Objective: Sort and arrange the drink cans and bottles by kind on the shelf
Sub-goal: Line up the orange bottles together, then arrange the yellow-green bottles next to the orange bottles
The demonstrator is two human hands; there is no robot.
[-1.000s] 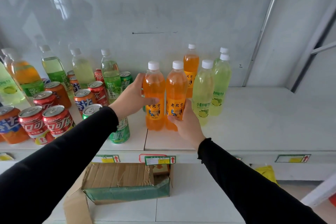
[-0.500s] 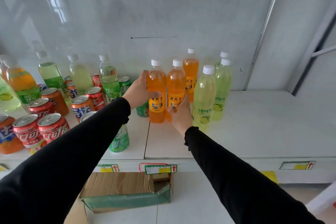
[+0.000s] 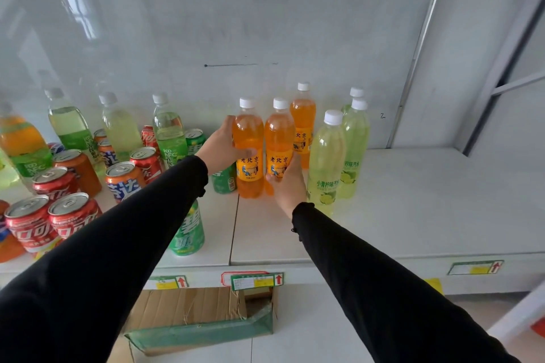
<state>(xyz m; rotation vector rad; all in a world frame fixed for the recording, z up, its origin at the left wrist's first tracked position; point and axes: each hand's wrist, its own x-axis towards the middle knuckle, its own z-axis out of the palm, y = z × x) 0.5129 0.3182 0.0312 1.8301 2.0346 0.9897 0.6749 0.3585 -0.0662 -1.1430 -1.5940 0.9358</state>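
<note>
Gripping two clear plastic bottles of orange soda with white caps, we hold one in each hand on the white shelf (image 3: 413, 215): our left hand (image 3: 219, 146) wraps its fingers and thumb round the left orange bottle (image 3: 248, 141), and our right hand (image 3: 287, 186) curls round the lower part of the right orange bottle (image 3: 279, 144). Both bottles stand upright, touching side by side, near the middle of the shelf. A third orange bottle (image 3: 303, 118) stands just behind them toward the back edge. Just right of these we count three pale lime-green soda bottles (image 3: 326, 162) in a row running to the back. Toward the shelf's left end stand three tall light-green bottles (image 3: 169, 132) and one orange-and-green bottle (image 3: 20, 141) along the back, with red cola cans (image 3: 72, 215), orange cans (image 3: 124, 178) and green cans (image 3: 187, 233) crowded before them; part of these our sleeve hides, so we cannot count them. Below the front edge lies a brown cardboard box (image 3: 191, 312).
</note>
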